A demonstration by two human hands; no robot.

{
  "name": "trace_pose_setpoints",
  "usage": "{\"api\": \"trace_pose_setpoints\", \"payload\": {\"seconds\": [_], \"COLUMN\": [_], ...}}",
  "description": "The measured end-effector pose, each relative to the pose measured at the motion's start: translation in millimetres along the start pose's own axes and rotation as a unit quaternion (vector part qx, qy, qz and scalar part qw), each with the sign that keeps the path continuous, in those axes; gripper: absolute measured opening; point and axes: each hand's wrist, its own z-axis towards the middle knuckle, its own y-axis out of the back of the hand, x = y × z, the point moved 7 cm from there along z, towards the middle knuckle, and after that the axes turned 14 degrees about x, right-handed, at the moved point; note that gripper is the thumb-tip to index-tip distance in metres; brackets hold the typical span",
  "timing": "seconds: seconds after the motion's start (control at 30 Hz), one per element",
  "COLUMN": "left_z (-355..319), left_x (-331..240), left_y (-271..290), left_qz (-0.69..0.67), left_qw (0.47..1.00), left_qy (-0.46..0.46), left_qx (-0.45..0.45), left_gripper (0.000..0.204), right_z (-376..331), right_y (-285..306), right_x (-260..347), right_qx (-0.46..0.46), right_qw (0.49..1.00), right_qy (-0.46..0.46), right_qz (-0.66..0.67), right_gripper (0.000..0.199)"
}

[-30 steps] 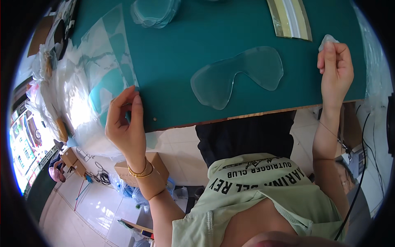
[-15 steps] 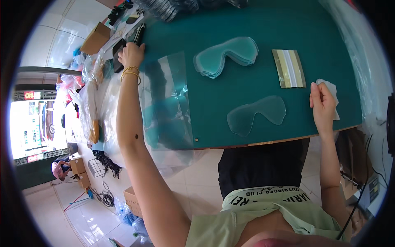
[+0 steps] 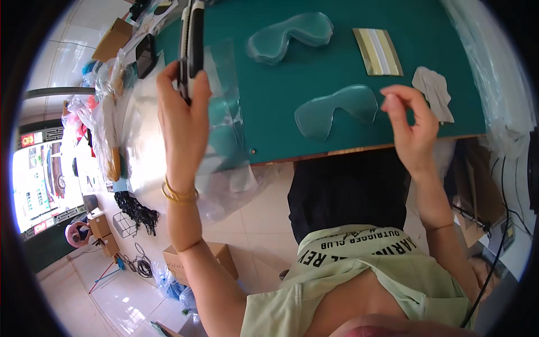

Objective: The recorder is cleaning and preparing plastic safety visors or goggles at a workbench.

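My left hand (image 3: 188, 126) is closed around a utility knife (image 3: 191, 45) with a black and silver body, held up over the left part of the table. My right hand (image 3: 414, 129) is raised near the table's front edge, fingers loosely curved and nothing visible in them. Just beyond it lies a crumpled white cloth (image 3: 433, 92). Left of that hand, a single clear goggle-shaped lens sheet (image 3: 337, 106) lies flat. Farther back rests a stack of the same lens sheets (image 3: 292, 36). A flat packet with yellow and white stripes (image 3: 378, 52) lies at the back right.
Clear plastic film (image 3: 222, 106) covers the green tabletop's (image 3: 269, 112) left side and hangs over its front edge. A black phone (image 3: 145, 56) and plastic bags (image 3: 115, 95) lie farther left. More plastic sheeting (image 3: 494, 73) borders the right. Another person (image 3: 77, 233) bends by cartons at far left.
My left hand has picked up the utility knife and drawn it nearer. My right hand has let go of the white cloth and moved left. The view has shifted, so the table sits higher.
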Motion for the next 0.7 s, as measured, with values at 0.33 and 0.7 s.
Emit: {"api": "trace_pose_setpoints", "payload": {"seconds": [0.33, 0.7], "left_z": [-105.9, -72.9], "left_x": [-26.4, -6.0], "left_y": [-158.0, -116.7], "left_qz": [-0.086, -0.023], "left_qw": [0.978, 0.988], "left_qy": [-0.117, -0.144], "left_qx": [0.147, 0.054], "left_gripper": [0.069, 0.012], "right_z": [-13.6, -62.3], "right_y": [-77.1, -53.3], "right_x": [20.9, -5.8], "right_qx": [0.129, 0.27], "right_qw": [0.936, 0.859], "right_qy": [-0.063, -0.253], "right_qz": [0.321, 0.354], "right_gripper": [0.058, 0.046]}}
